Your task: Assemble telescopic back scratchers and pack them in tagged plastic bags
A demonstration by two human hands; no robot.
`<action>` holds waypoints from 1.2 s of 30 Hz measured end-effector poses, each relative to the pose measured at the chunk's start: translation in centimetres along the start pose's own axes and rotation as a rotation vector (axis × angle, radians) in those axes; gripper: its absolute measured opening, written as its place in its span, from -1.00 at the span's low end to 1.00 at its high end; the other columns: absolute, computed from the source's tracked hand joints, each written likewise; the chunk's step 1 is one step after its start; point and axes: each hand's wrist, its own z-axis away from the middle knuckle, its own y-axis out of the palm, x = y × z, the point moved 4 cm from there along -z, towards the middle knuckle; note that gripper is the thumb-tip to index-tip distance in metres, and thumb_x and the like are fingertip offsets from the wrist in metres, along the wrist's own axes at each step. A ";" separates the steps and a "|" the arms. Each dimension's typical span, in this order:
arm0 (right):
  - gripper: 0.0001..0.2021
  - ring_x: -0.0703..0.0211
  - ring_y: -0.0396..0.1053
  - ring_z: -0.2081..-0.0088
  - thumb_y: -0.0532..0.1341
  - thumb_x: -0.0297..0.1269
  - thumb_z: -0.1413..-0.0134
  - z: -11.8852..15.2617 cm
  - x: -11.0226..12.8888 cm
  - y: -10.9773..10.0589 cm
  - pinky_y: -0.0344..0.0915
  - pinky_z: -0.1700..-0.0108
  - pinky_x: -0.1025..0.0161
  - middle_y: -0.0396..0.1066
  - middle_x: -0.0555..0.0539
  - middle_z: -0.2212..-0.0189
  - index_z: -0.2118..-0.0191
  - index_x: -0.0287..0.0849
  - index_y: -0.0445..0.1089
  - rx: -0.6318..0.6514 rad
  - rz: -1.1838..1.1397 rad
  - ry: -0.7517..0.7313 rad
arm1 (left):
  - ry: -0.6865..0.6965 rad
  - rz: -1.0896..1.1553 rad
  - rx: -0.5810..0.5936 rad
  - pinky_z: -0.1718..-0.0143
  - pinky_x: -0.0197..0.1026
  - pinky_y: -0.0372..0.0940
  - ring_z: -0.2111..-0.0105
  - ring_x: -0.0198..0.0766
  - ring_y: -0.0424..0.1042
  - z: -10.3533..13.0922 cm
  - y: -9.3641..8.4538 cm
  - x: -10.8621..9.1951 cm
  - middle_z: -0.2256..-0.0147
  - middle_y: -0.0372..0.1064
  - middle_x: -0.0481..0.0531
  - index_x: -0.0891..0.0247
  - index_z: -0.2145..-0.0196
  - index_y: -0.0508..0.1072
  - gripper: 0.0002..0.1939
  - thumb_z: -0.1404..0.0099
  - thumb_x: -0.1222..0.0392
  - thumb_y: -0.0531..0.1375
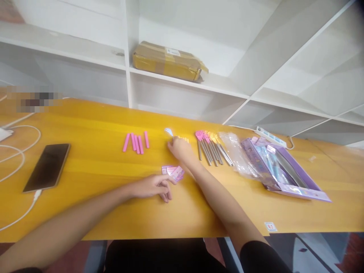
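Note:
My left hand is over the table beside a small pile of pink and purple cards. Its index finger reaches the edge of the cards, the other fingers are loosely bent, and I see nothing held in it. Farther forward, my right hand is closed, knuckles up, its fingertips mostly hidden. A small shiny bluish-white piece shows just past its fingers. Some small yellow pieces lie right behind that hand. Several pink sticks lie to the left.
Several metal-shafted sticks with pink and yellow tops lie right of my right hand. Beyond them are clear plastic bags, an open purple box and a power strip. A phone with a white cable lies left; a taped parcel sits on the shelf.

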 end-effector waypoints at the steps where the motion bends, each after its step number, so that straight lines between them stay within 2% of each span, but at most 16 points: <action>1: -0.59 -0.27 0.49 -0.11 0.10 -0.04 -0.46 0.1 0.1 0.0 0.27 -0.19 0.00 0.57 -0.47 0.06 -0.04 -0.34 0.43 -0.010 0.011 0.003 | -0.002 -0.004 0.000 0.05 -0.03 0.49 0.23 -0.11 0.68 0.0 0.0 0.0 0.14 0.60 0.16 0.22 -0.16 0.36 -0.54 -0.49 -0.10 0.28; 6: -0.60 -0.29 0.47 -0.14 0.08 -0.11 -0.45 0.0 -0.2 0.3 0.26 -0.22 -0.04 0.55 -0.50 0.07 -0.07 -0.37 0.42 -0.043 0.038 0.020 | -0.009 -0.010 0.004 0.05 -0.04 0.48 0.22 -0.11 0.68 0.1 0.0 -0.1 0.15 0.59 0.16 0.22 -0.15 0.36 -0.55 -0.49 -0.09 0.28; 10: -0.57 -0.29 0.47 -0.12 0.07 -0.06 -0.46 0.1 -0.3 0.3 0.27 -0.21 -0.04 0.55 -0.48 0.09 -0.08 -0.36 0.43 -0.046 0.009 0.021 | -0.024 -0.002 -0.002 0.04 -0.02 0.48 0.23 -0.11 0.68 0.1 0.0 -0.1 0.16 0.59 0.16 0.23 -0.16 0.35 -0.54 -0.47 -0.08 0.29; 15: -0.62 -0.30 0.46 -0.15 0.15 -0.12 -0.41 0.3 -0.1 0.3 0.27 -0.21 -0.03 0.54 -0.50 0.03 -0.04 -0.37 0.47 -0.020 -0.071 0.021 | -0.026 0.009 0.000 0.05 -0.03 0.49 0.22 -0.11 0.68 0.2 -0.2 -0.1 0.14 0.60 0.19 0.24 -0.16 0.38 -0.54 -0.48 -0.08 0.30; 17: -0.70 -0.25 0.49 -0.10 0.19 -0.17 -0.37 0.3 0.1 0.0 0.30 -0.16 0.02 0.56 -0.47 0.06 0.06 -0.33 0.51 0.010 -0.134 0.012 | -0.017 0.043 0.013 0.06 -0.05 0.50 0.22 -0.12 0.68 0.2 -0.3 0.0 0.14 0.61 0.19 0.24 -0.16 0.40 -0.54 -0.48 -0.08 0.31; 20: -0.77 -0.06 0.54 0.11 0.24 -0.16 -0.31 0.7 0.2 -1.1 0.35 0.02 0.15 0.60 -0.30 0.23 0.21 -0.24 0.52 0.085 -0.295 -0.034 | 0.010 0.133 0.012 0.12 -0.06 0.52 0.25 -0.10 0.68 0.1 -0.4 -0.1 0.21 0.61 0.18 0.26 -0.12 0.42 -0.55 -0.47 -0.10 0.32; 22: -0.77 0.09 0.51 0.27 0.23 -0.12 -0.33 2.0 0.3 -2.1 0.34 0.16 0.24 0.58 -0.14 0.34 0.19 -0.19 0.49 0.145 -0.443 -0.091 | 0.056 0.206 -0.042 0.21 -0.10 0.53 0.32 -0.11 0.67 0.0 -0.7 -0.3 0.26 0.58 0.17 0.29 -0.06 0.44 -0.55 -0.48 -0.15 0.29; 24: -0.73 0.19 0.45 0.38 0.17 -0.05 -0.37 4.1 0.4 -2.6 0.32 0.27 0.29 0.53 -0.02 0.40 0.14 -0.16 0.46 0.201 -0.588 -0.142 | 0.166 0.246 -0.173 0.34 -0.15 0.52 0.39 -0.16 0.64 0.1 -1.3 -0.8 0.23 0.56 0.15 0.26 0.00 0.40 -0.57 -0.50 -0.18 0.25; 27: -0.64 0.24 0.38 0.46 0.13 0.08 -0.38 8.3 0.6 -1.9 0.29 0.39 0.31 0.46 0.04 0.46 0.16 -0.14 0.41 0.287 -0.773 -0.183 | 0.308 0.208 -0.349 0.44 -0.18 0.51 0.41 -0.19 0.62 0.3 -2.0 -1.6 0.11 0.54 0.12 0.20 -0.01 0.31 -0.57 -0.50 -0.20 0.25; 30: -0.54 0.24 0.33 0.50 0.25 0.25 -0.26 11.6 0.8 -0.1 0.26 0.41 0.30 0.36 0.09 0.53 0.23 -0.11 0.33 0.368 -1.108 -0.189 | 0.287 0.136 -0.391 0.35 -0.13 0.55 0.34 -0.16 0.63 0.3 -1.8 -1.7 0.18 0.53 0.08 0.22 0.02 0.31 -0.53 -0.46 -0.22 0.28; 32: -0.48 0.24 0.33 0.47 0.31 0.32 -0.19 12.6 0.6 0.9 0.26 0.37 0.29 0.34 0.10 0.53 0.25 -0.10 0.30 0.370 -1.259 -0.183 | 0.273 0.085 -0.428 0.30 -0.13 0.53 0.34 -0.17 0.61 0.3 -1.5 -1.7 0.27 0.52 0.04 0.23 0.06 0.32 -0.54 -0.46 -0.23 0.28; 36: -0.47 0.25 0.26 0.47 0.30 0.33 -0.22 13.0 0.3 1.8 0.21 0.33 0.26 0.34 0.10 0.54 0.25 -0.09 0.30 0.319 -1.250 -0.208 | 0.249 0.012 -0.436 0.28 -0.13 0.48 0.36 -0.19 0.59 0.2 -1.0 -1.7 0.27 0.51 0.02 0.23 0.04 0.32 -0.57 -0.50 -0.20 0.24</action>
